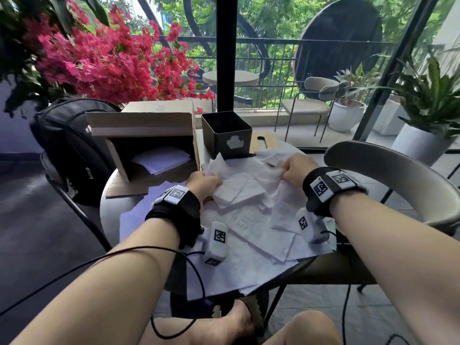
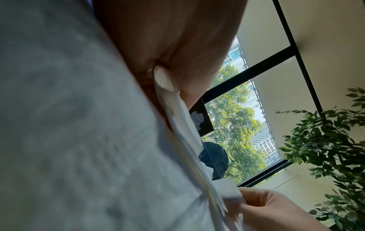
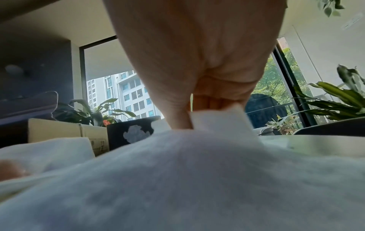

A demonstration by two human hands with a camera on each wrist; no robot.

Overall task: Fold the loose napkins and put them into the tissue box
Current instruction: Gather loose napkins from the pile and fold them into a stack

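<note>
A white napkin (image 1: 258, 176) is stretched between my hands above a heap of loose napkins (image 1: 258, 235) on the small round table (image 1: 109, 205). My left hand (image 1: 214, 183) pinches its left edge; in the left wrist view the napkin (image 2: 177, 118) runs out from under the thumb (image 2: 189, 81). My right hand (image 1: 286, 170) pinches the right corner, with the thumb and fingers (image 3: 179, 112) closed on the napkin (image 3: 215, 120). The black square tissue box (image 1: 225, 135) stands open-topped just behind the heap, apart from both hands.
A cardboard box (image 1: 149, 135) lies on its side at the back left with napkins (image 1: 161, 160) inside. A black backpack (image 1: 69, 145) sits on a chair to the left. A beige chair (image 1: 388, 170) curves round on the right. Cables hang from both wrists.
</note>
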